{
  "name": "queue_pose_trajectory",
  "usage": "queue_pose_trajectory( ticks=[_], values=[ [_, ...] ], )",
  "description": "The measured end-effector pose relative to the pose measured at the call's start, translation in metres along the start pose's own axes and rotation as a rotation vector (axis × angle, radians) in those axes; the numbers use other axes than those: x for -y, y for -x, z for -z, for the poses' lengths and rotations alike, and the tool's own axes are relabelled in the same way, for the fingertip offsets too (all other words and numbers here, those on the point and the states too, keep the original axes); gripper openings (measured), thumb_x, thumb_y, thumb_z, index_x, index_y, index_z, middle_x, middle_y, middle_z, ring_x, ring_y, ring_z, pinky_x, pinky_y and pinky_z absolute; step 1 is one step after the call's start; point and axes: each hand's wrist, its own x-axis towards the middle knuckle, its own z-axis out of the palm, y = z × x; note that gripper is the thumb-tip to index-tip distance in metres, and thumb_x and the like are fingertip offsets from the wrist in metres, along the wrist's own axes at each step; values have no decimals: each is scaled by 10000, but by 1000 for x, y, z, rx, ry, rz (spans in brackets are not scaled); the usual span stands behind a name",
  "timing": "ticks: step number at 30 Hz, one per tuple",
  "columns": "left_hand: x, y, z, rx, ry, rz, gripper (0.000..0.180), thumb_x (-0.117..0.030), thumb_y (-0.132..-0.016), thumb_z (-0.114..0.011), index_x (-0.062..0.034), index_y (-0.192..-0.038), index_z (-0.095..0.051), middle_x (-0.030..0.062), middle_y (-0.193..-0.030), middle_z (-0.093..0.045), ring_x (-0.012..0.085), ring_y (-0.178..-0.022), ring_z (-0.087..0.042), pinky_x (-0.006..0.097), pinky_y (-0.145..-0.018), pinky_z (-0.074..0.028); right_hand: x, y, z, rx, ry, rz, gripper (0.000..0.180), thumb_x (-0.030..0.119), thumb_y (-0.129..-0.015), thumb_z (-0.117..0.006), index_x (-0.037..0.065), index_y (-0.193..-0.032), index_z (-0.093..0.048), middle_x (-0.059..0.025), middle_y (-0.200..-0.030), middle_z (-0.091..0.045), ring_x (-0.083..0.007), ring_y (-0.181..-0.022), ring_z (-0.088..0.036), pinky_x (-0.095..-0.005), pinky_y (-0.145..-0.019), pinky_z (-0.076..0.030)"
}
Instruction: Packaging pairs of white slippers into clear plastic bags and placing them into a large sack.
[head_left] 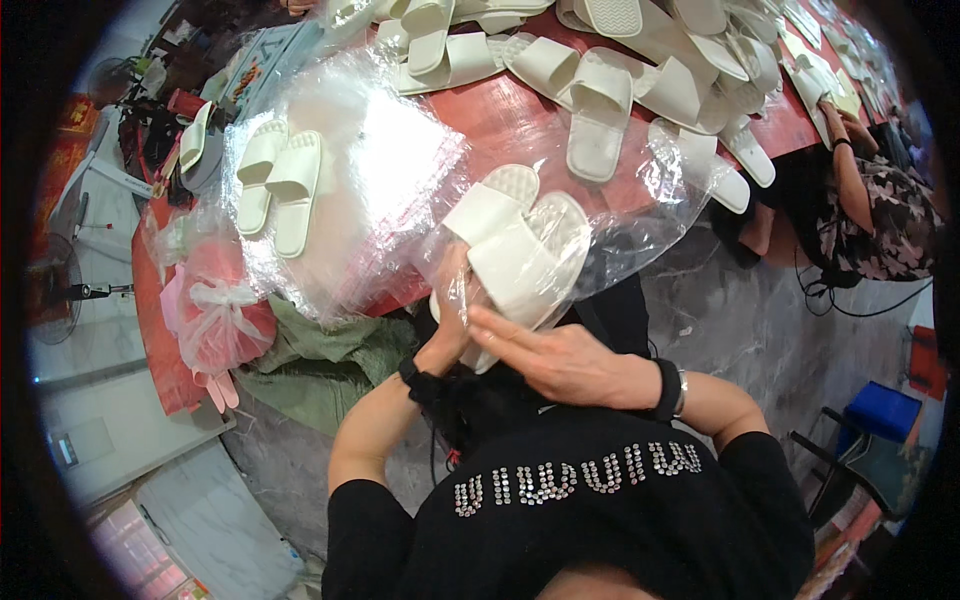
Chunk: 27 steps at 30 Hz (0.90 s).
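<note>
A pair of white slippers (512, 272) is in front of me inside a clear plastic bag (640, 245), toes toward me. My left hand (455, 295) grips the pair from its left side, fingers partly hidden behind the film and the slippers. Against the near end of the slippers lie the stretched-out fingers of my right hand (565, 362); its thumb is hard to make out. To the left, another pair of white slippers (280, 185) rests on a stack of shiny clear plastic bags (395, 180).
Many loose white slippers (600, 110) are heaped along the far side of the red-covered table (480, 125). At the left edge hang a knotted pink bag (222, 325) and green cloth (320, 360). Another person's arm (850, 180) reaches in at far right. A chair (865, 450) stands lower right.
</note>
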Motion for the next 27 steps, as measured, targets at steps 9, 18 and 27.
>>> queue_pose_trajectory(
  ticks=[9,18,27],
  values=[
    [-26,-36,-45,-126,-1,-120,232,-63,-804,-511,23,-1012,-568,150,-952,-595,253,-876,-564,334,-758,-441,-3,-17,-34,193,-348,415,742,-42,-693,-522,75,-1366,-232,-112,-1450,-174,-294,-679,-591,-340,-514,-474],
    [5,-85,-35,-281,-277,-129,171,-97,-781,-532,32,-888,-565,138,-784,-611,214,-748,-585,338,-669,-440,-9,-14,-13,259,-602,434,803,-37,-679,-492,166,-1395,-190,-59,-1463,-167,-269,-1073,-518,-337,-702,-486],
    [20,-128,-52,-336,-352,151,224,-153,-757,-579,-2,-922,-574,234,-939,-568,381,-878,-538,402,-739,-413,-80,57,-21,-92,-31,-29,617,-42,-682,-535,71,-1275,-407,-106,-1372,-356,-245,-872,-582,-304,-666,-457]
  ],
)
